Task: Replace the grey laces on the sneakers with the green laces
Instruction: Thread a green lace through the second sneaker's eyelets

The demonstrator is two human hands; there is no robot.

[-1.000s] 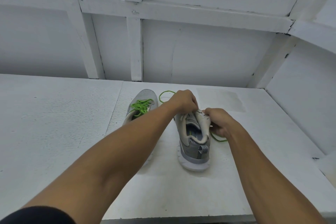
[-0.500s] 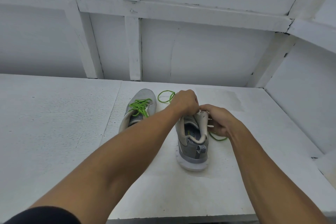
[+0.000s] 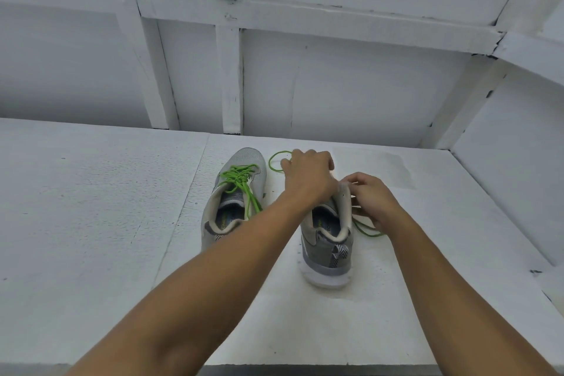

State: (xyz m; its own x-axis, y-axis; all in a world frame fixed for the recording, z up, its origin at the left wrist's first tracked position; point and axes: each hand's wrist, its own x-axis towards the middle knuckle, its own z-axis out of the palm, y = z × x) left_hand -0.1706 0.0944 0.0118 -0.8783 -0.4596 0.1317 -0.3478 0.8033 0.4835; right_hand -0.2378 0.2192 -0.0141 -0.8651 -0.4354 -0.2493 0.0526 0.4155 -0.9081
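Note:
Two grey sneakers stand heel-toward-me on the white table. The left sneaker carries a green lace through its eyelets. My left hand lies curled over the front of the right sneaker and hides its eyelets. My right hand sits at that shoe's right collar, fingers pinched on a pale lace end. A loose green lace loops out beyond my left hand and trails past my right hand.
White panelled walls with wooden battens close the table at the back and on the right. The table's front edge runs just below my forearms. A seam splits the tabletop left of the shoes.
Both hands have shifted slightly over the right sneaker; my right hand moved up toward the collar. The shoes stay in place.

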